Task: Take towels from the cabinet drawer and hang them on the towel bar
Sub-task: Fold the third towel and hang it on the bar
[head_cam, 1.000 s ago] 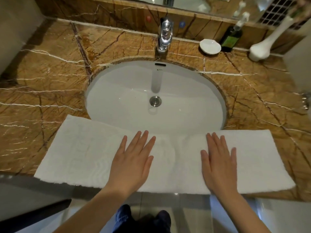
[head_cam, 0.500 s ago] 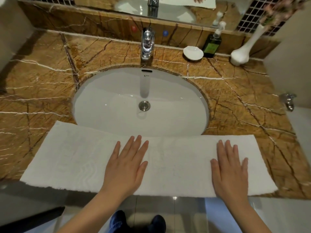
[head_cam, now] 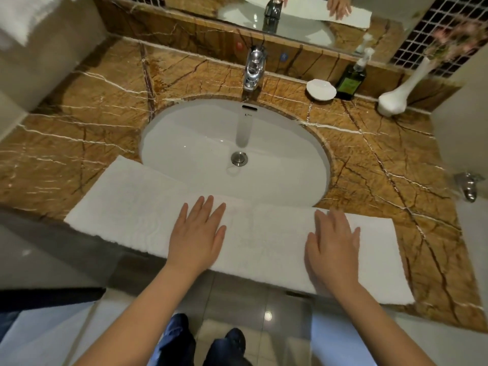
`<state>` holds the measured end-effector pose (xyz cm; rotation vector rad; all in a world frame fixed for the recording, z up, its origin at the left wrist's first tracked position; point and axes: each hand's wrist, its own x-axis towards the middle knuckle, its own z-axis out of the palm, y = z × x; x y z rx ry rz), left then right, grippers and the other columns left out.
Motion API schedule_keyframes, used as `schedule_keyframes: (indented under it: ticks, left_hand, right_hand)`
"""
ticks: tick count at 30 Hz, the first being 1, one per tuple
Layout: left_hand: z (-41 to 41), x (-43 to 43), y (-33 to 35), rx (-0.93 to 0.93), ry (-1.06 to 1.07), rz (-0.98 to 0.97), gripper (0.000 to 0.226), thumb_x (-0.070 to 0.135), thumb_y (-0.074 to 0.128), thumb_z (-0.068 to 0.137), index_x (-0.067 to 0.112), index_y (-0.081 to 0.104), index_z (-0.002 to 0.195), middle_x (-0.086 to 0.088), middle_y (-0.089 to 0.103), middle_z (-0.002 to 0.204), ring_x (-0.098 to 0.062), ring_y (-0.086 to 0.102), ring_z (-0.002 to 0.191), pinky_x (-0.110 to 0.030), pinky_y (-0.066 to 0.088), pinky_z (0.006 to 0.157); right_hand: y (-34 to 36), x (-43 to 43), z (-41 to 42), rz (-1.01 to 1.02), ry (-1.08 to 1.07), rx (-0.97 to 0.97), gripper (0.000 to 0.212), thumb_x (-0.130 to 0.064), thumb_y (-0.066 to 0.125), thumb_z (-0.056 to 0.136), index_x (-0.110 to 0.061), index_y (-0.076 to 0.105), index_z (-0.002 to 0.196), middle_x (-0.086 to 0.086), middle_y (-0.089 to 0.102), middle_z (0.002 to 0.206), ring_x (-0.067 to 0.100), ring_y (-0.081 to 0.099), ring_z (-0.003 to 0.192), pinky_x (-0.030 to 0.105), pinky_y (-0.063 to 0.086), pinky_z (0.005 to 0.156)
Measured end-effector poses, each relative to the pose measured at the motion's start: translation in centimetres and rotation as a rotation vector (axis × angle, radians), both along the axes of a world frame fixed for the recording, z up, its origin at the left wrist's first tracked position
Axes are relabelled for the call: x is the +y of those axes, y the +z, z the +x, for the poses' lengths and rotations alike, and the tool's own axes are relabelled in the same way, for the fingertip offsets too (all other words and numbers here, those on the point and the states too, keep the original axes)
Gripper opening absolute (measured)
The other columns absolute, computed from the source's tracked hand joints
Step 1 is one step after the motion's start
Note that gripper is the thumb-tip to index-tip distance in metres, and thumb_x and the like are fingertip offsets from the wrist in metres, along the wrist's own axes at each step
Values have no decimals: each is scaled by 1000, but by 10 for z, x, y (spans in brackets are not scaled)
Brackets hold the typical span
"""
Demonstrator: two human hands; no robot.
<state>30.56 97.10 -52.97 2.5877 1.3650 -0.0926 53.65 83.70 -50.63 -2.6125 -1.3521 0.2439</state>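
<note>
A long white towel (head_cam: 126, 207) lies folded in a strip along the front edge of the brown marble counter (head_cam: 79, 128), its far edge overlapping the rim of the white sink (head_cam: 290, 143). My left hand (head_cam: 196, 231) lies flat on the towel's middle, fingers straight. My right hand (head_cam: 334, 247) presses flat on the towel's right part, fingers straight and together. Another white towel (head_cam: 18, 17) hangs at the top left corner; the bar it may hang on is hidden. No drawer is in view.
A chrome tap (head_cam: 254, 67) stands behind the sink. At the back right are a white soap dish (head_cam: 321, 89), a dark green pump bottle (head_cam: 352, 77) and a white vase (head_cam: 398, 93). A mirror (head_cam: 290, 14) runs along the back. A chrome fitting (head_cam: 467, 184) juts from the right wall.
The camera has tilted up and shifted, showing more mirror and the hanging towel at top left. My right hand slid slightly left on the towel; both hands stay flat.
</note>
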Motion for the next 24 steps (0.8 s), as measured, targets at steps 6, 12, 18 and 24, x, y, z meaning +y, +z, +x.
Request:
schedule_keyframes:
  ticks: [6, 12, 18, 24]
  left_hand:
    - [14, -46, 34, -518, 711, -176, 61, 22, 56, 90, 20, 31, 145, -5, 19, 157, -23, 15, 143, -41, 18, 117]
    - [32, -64, 56, -1055, 1516, -539, 85, 5, 69, 79, 14, 19, 146, -14, 20, 148, -35, 38, 126, -39, 42, 97]
    - [41, -53, 64, -1261, 1836, -756, 84, 3, 73, 77, 7, 18, 140, -17, 30, 144, -25, 47, 109, -27, 36, 83]
    - [44, -59, 63, -1338, 1777, -868, 52, -8, 61, 82, -2, 44, 130, -17, 54, 127, -25, 56, 94, -32, 48, 82]
  right_hand:
    - [38, 103, -18, -123, 342, 420, 22, -21, 57, 91, -14, 69, 108, 4, 66, 114, 21, 57, 108, 33, 44, 92]
    - [39, 178, -43, -467, 452, 519, 31, -23, 56, 94, -3, 63, 116, 10, 59, 105, 18, 58, 84, 14, 44, 59]
    - [21, 199, -48, -828, 406, 478, 28, -36, 55, 94, -15, 59, 111, 5, 59, 106, 22, 56, 94, 29, 42, 71]
    - [20, 207, -52, -867, 434, 477, 14, -27, 60, 88, -14, 65, 89, 5, 65, 90, 21, 63, 82, 33, 52, 83]
